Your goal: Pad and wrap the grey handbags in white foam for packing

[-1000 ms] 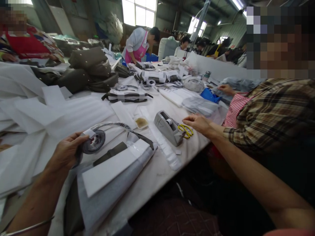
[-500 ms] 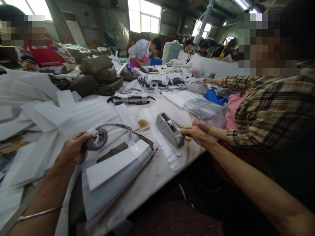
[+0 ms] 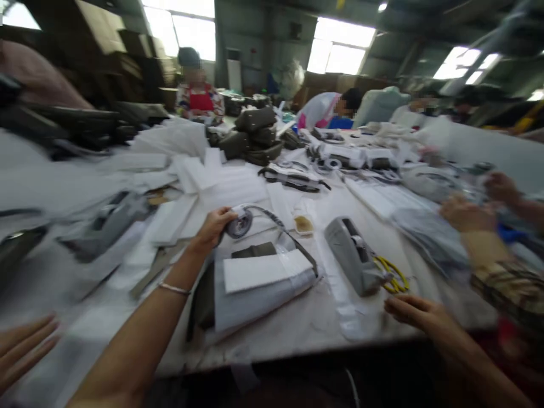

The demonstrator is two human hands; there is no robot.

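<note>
Holding a rolled strap (image 3: 234, 229) is the left hand (image 3: 215, 225); the right hand (image 3: 416, 313) is hovering near scissors (image 3: 392, 268), grip unclear.

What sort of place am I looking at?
Probably a packing area in a workshop or factory: a wrapped bundle and a tape dispenser on the table, piled white sheets, and a person in a red apron beyond.

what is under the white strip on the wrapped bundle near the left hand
A pale sheet lies under the strip. Dark material shows past the sheet's left edge and the strip's far edge. Anything else they cover is hidden.
</note>
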